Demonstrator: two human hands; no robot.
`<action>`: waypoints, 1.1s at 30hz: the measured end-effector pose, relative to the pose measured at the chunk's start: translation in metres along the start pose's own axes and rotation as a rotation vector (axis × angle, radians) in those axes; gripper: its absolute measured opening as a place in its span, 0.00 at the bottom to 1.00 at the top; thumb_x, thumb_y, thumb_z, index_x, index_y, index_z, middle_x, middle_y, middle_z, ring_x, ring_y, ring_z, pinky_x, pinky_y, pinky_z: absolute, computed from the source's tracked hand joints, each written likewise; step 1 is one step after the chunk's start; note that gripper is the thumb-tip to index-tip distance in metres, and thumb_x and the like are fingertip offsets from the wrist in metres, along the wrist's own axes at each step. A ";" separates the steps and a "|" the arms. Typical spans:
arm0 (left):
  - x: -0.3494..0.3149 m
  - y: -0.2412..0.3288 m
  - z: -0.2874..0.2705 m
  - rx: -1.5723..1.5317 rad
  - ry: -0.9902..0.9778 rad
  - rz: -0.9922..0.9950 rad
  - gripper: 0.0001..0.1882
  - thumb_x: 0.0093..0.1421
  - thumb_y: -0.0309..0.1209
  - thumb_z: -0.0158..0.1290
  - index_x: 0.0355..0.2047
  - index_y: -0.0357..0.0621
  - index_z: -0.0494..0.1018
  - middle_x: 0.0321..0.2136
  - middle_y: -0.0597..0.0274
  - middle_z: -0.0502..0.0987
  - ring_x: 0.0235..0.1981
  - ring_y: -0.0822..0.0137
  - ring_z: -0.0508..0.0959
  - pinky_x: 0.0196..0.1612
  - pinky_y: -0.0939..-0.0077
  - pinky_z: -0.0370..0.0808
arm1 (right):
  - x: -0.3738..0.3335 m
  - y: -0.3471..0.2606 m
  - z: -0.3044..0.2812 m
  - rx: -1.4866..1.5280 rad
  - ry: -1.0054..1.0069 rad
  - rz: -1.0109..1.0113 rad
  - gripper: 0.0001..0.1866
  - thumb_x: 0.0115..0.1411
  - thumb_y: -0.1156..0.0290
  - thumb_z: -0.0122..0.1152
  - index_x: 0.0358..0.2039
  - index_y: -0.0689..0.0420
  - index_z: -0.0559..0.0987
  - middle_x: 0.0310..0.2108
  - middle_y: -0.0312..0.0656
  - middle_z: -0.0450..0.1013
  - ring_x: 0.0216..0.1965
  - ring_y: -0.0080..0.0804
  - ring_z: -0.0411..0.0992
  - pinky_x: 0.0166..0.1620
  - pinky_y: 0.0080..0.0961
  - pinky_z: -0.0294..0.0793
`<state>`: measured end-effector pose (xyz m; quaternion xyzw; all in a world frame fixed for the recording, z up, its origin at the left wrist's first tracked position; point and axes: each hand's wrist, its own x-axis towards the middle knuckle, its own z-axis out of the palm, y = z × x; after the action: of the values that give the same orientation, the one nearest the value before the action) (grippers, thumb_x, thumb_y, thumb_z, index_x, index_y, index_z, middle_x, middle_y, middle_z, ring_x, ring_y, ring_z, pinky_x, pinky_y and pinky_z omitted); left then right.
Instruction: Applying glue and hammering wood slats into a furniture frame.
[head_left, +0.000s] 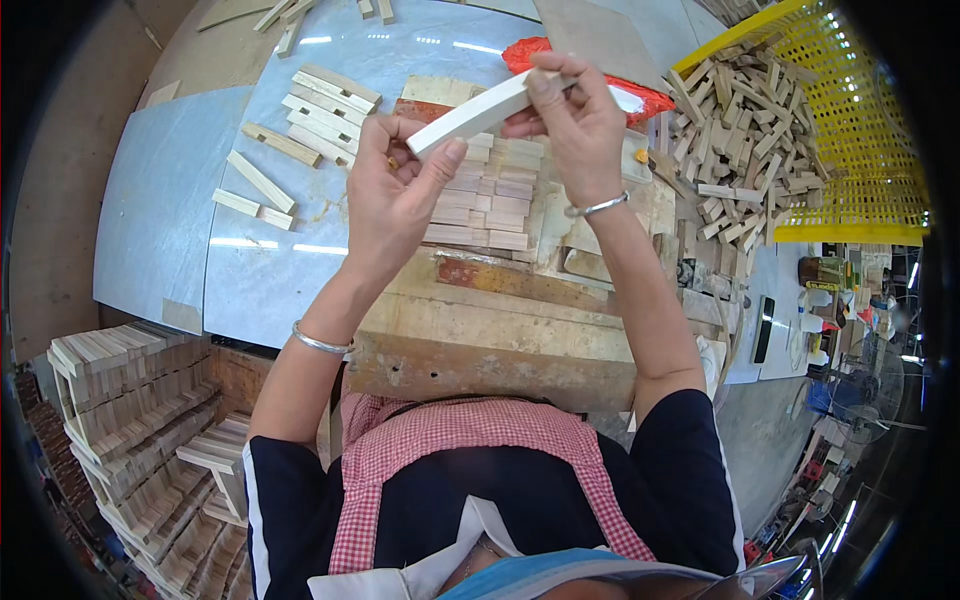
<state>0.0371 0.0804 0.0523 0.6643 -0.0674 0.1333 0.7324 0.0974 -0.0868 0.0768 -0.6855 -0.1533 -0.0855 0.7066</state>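
Observation:
Between my two hands a pale wooden strip (470, 115) is held up at a slant over the workbench, its right end higher than its left. My left hand (395, 180) pinches the lower left end, thumb on the near face. Fingers of my right hand (575, 115) wrap the upper right end, the thumb pressed against it. Below the strip, several short wooden pieces (490, 205) lie side by side in rows on a worn board. Left of my left hand, several notched wooden pieces (325, 110) rest on the light-blue tabletop (265, 180).
A yellow perforated crate (850, 130) at right is tipped over a heap of wooden pieces (745, 130). Red plastic (525, 52) lies beyond my right hand. A thick wooden beam (490, 340) forms the bench's near edge. Stacked wooden pieces (150, 420) fill the lower left.

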 end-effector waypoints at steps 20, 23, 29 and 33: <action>0.016 -0.024 -0.067 -0.011 0.002 -0.315 0.16 0.64 0.31 0.52 0.49 0.33 0.70 0.38 0.59 0.76 0.34 0.74 0.76 0.37 0.82 0.74 | 0.020 0.063 -0.057 -0.706 -0.259 -0.040 0.08 0.54 0.71 0.62 0.35 0.56 0.83 0.27 0.40 0.74 0.32 0.35 0.72 0.39 0.27 0.71; -0.004 -0.032 -0.102 0.062 0.087 -0.234 0.16 0.64 0.30 0.52 0.48 0.32 0.70 0.36 0.60 0.75 0.34 0.74 0.77 0.36 0.80 0.75 | 0.021 0.063 -0.059 -0.899 -0.343 0.035 0.08 0.57 0.72 0.62 0.36 0.61 0.82 0.30 0.38 0.74 0.33 0.27 0.71 0.39 0.22 0.69; -0.039 -0.050 -0.182 0.363 0.338 -0.209 0.11 0.64 0.27 0.49 0.46 0.38 0.73 0.38 0.63 0.75 0.35 0.74 0.76 0.35 0.80 0.74 | 0.021 0.064 -0.072 -0.792 -0.420 -0.004 0.08 0.57 0.72 0.60 0.34 0.62 0.82 0.30 0.42 0.75 0.33 0.31 0.73 0.39 0.25 0.71; -0.050 -0.047 -0.220 0.863 0.351 -0.041 0.14 0.61 0.24 0.50 0.47 0.48 0.75 0.34 0.60 0.73 0.36 0.67 0.75 0.35 0.73 0.73 | 0.034 0.051 -0.043 -0.751 -0.299 0.064 0.09 0.59 0.71 0.59 0.36 0.62 0.81 0.31 0.41 0.75 0.33 0.29 0.73 0.38 0.23 0.70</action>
<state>-0.0142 0.2892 -0.0302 0.8768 0.1323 0.2450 0.3921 0.1504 -0.1246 0.0392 -0.9052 -0.1910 -0.0129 0.3795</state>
